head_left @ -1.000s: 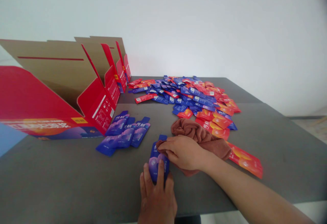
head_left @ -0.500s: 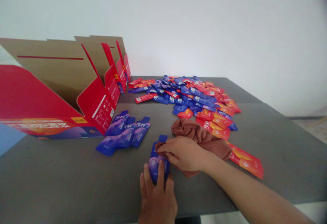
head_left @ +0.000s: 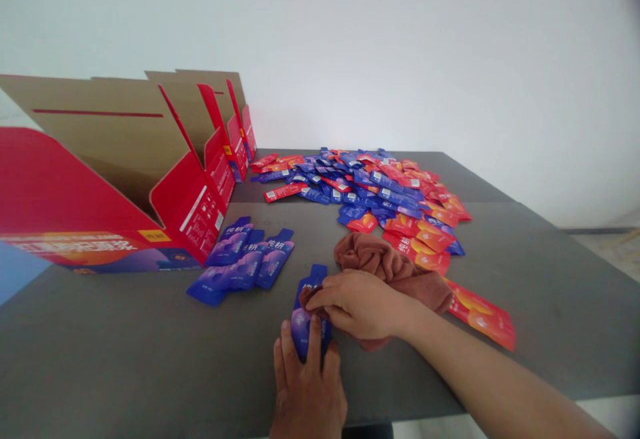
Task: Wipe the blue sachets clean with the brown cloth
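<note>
Both hands are bare: slender, rounded fingers (head_left: 314,340) are seen on the left hand (head_left: 309,389) and on the right hand (head_left: 363,302). The right forearm (head_left: 480,369), smooth and tapered towards the wrist, is left uncovered past the near edge of the counter (head_left: 565,332). Below that edge, a dark patch (head_left: 373,431) cannot be identified as clothing.

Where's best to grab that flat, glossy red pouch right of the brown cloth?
Probably the free right end of the flat red pouch, coming from the right: the crumpled brown cloth hides its left end, and the right forearm lies close along its near side.
</note>
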Tool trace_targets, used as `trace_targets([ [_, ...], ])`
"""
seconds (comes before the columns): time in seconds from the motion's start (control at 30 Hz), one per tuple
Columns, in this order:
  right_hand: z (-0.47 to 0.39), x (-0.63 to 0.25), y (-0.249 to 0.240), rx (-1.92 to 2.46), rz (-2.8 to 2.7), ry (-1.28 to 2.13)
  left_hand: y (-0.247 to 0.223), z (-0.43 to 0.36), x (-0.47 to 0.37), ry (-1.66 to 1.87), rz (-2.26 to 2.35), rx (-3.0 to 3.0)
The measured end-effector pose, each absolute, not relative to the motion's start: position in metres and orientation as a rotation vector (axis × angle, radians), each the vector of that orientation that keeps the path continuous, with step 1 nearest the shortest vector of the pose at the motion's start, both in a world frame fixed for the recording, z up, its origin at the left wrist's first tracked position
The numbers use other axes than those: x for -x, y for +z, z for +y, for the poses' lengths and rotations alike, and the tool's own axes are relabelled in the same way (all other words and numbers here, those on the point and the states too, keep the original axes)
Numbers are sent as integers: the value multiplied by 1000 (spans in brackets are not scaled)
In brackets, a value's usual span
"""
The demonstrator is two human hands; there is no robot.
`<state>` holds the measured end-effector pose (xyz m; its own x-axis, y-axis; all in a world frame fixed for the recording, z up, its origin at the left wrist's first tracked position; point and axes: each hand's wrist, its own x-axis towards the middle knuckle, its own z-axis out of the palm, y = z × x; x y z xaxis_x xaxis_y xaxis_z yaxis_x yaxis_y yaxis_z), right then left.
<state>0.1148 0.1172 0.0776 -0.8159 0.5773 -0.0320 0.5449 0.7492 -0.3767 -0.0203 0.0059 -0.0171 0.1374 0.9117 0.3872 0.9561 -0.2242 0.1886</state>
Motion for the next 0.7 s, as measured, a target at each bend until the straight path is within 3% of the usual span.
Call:
trace_targets([
  [0.7,117,-114,76,934,-2855,546,-10,7,19,-683,-1920,2302],
])
